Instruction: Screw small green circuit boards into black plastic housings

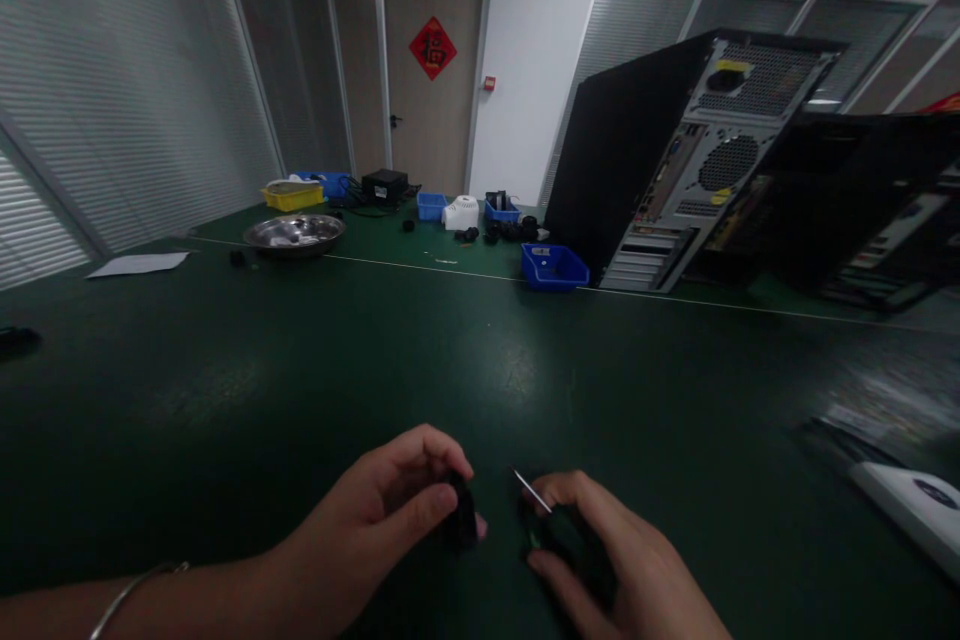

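My left hand (367,515) pinches a small black part (463,517) between thumb and fingers, low in the middle of the head view. Its exact kind is too dark to make out. To the right of it, my right hand (626,550) is curled around a thin tool with a silver metal shaft (533,490), whose tip points up and to the left. The tool's handle is dark and mostly hidden by the fingers. A small gap separates the shaft from the black part. Both hands are above the dark green tabletop (420,350).
A blue bin (553,267) sits beside a tall black computer case (637,140) at the back right. Farther left are a steel bowl (294,235), a yellow tray (292,196) and a paper sheet (139,264). A white device (907,500) lies near the right edge.
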### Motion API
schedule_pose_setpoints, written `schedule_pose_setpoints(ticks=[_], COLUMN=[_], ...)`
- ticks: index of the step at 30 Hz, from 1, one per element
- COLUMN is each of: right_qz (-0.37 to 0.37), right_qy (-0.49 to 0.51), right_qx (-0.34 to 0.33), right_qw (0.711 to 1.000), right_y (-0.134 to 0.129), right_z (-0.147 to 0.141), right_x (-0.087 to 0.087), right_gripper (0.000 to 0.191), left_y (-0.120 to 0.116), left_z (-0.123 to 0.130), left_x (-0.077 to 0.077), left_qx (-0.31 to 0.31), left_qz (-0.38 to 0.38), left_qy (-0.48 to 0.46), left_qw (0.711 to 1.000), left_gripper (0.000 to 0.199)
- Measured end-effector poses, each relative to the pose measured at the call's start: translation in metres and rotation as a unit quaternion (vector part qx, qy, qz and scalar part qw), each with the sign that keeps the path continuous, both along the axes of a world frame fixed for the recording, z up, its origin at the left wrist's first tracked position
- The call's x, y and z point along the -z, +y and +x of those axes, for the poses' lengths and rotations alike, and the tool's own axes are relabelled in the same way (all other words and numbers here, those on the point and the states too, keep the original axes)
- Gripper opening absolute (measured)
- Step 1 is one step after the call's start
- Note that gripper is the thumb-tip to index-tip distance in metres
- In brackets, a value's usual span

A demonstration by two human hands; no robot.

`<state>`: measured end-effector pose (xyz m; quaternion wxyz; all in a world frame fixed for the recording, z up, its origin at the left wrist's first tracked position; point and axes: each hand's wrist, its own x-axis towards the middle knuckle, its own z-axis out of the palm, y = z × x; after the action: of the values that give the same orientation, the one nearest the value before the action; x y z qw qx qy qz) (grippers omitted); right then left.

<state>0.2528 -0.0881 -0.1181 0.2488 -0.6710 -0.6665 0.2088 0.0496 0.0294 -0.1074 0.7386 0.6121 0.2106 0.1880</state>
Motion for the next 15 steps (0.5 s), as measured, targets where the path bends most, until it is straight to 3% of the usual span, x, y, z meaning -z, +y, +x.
schedule_pose_setpoints(ticks=[9,15], right_qz=[0.053,0.225], right_qy=[-0.003,0.066], right_qx=[-0.002,0.026], right_qw=[0.999,0.972], right_y=[0.0,-0.007], right_z=[-0.002,-0.009], right_x=[-0.001,-0.013], right_gripper=[0.021,0.019], left_y=[-0.012,-0.021], left_z=[0.005,0.008], left_x=[0.013,0.01], left_qx=[0.005,0.0], left_qz=[-0.182,-0.282], left_qy=[-0.05,-0.094], left_qw=[0.982,0.955], left_gripper=[0.013,0.012])
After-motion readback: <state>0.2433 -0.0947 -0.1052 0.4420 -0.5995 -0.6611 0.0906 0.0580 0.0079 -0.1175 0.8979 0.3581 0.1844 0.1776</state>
